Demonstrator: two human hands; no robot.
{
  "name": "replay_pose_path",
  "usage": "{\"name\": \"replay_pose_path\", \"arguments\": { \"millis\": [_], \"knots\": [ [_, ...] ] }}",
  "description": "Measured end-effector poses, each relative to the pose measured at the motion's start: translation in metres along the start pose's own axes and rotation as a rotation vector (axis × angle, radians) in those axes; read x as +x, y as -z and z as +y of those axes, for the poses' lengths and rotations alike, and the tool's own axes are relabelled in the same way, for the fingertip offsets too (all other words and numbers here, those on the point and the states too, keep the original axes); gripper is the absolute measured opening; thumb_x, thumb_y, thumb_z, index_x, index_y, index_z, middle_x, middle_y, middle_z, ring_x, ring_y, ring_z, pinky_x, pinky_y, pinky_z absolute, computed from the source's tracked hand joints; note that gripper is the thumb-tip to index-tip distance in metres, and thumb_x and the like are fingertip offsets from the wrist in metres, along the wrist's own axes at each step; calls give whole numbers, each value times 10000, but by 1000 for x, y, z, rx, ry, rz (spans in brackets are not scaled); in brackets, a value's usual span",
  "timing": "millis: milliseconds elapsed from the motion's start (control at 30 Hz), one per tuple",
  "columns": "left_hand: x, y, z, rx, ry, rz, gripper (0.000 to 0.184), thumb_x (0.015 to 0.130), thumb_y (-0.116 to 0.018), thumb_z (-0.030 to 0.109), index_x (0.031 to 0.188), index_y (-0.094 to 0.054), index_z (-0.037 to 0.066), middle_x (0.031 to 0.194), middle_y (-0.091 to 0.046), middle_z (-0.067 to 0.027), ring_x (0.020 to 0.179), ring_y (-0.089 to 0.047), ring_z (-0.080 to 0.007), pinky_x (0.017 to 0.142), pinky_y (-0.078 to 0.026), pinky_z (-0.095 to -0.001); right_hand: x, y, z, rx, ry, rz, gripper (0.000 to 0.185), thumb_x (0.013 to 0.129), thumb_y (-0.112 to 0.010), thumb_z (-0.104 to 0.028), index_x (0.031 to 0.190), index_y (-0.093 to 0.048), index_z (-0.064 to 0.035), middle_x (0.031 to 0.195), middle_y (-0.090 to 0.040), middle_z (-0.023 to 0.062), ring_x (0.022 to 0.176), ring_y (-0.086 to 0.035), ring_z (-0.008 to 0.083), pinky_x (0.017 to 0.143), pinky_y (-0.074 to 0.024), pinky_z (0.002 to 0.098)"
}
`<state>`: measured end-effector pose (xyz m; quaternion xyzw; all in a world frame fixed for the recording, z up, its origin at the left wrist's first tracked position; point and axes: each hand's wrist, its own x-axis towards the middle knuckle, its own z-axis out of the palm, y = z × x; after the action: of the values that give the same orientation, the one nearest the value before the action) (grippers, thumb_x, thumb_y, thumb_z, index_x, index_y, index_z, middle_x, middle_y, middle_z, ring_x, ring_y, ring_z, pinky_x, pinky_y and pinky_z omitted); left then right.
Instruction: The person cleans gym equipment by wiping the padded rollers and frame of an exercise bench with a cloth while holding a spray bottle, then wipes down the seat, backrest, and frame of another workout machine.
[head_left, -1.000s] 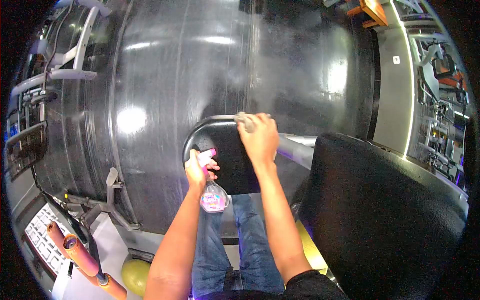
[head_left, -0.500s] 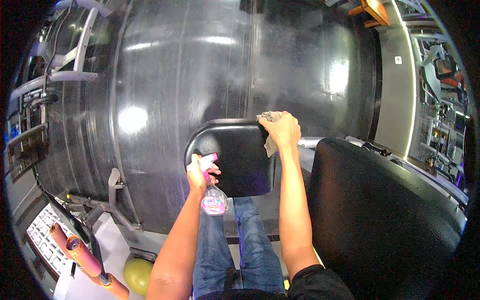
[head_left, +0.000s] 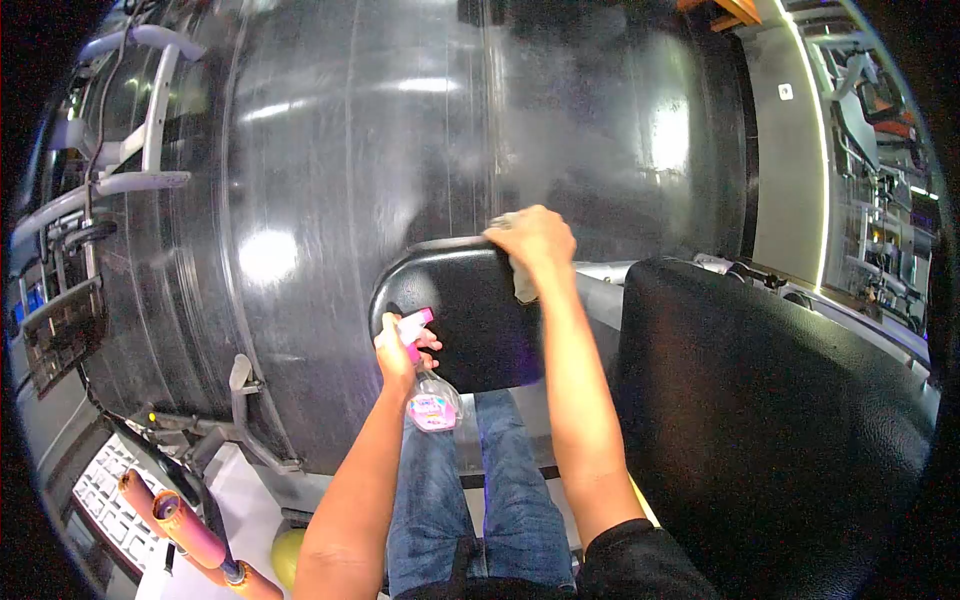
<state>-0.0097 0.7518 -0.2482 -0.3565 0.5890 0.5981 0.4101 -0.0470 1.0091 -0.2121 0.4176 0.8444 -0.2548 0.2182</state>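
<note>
My left hand [head_left: 397, 352] is closed around the neck of a clear spray bottle [head_left: 434, 405] with a pink and white trigger head and a pink label. The bottle hangs over the near left part of a black padded seat [head_left: 470, 310]. At the seat's far right corner, my right hand [head_left: 538, 240] grips a greyish cloth [head_left: 522, 283], pressed against the edge of the padding. Part of the cloth sticks out past my fingers and hangs down along the seat's right side; the rest is hidden under the hand.
A large black padded backrest [head_left: 740, 420] rises close to my right arm. Grey metal machine frames [head_left: 155, 110] stand at the far left. Lower left are orange-brown foam rollers [head_left: 190, 530] and a yellow-green ball [head_left: 288, 557]. Dark rubber flooring [head_left: 330, 170] stretches ahead.
My right hand has moved left with the cloth along the seat's far edge. The left hand and spray bottle stay nearly still. The whole view has shifted slightly.
</note>
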Motion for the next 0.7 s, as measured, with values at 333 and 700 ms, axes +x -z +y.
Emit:
{"name": "replay_pose_path", "arguments": {
  "millis": [333, 700],
  "knots": [
    [-6, -7, 5, 11, -61, 30, 522, 943, -330, 459, 887, -575, 2, 670, -649, -143, 463, -601, -229, 367, -484, -342, 24, 4, 40, 244, -307, -31, 581, 603, -765, -474, 999, -731, -50, 1066, -693, 180, 1025, -660, 318, 863, -515, 400],
    [-4, -4, 4, 46, -8, 33, 550, 918, -353, 440, 858, -618, -38, 677, -649, -153, 454, -588, -235, 382, -489, -347, -55, -35, 48, 366, 71, 570, 287, 756, -721, -291, 956, -700, -86, 994, -635, 104, 942, -617, 330, 819, -488, 428]
  ]
}}
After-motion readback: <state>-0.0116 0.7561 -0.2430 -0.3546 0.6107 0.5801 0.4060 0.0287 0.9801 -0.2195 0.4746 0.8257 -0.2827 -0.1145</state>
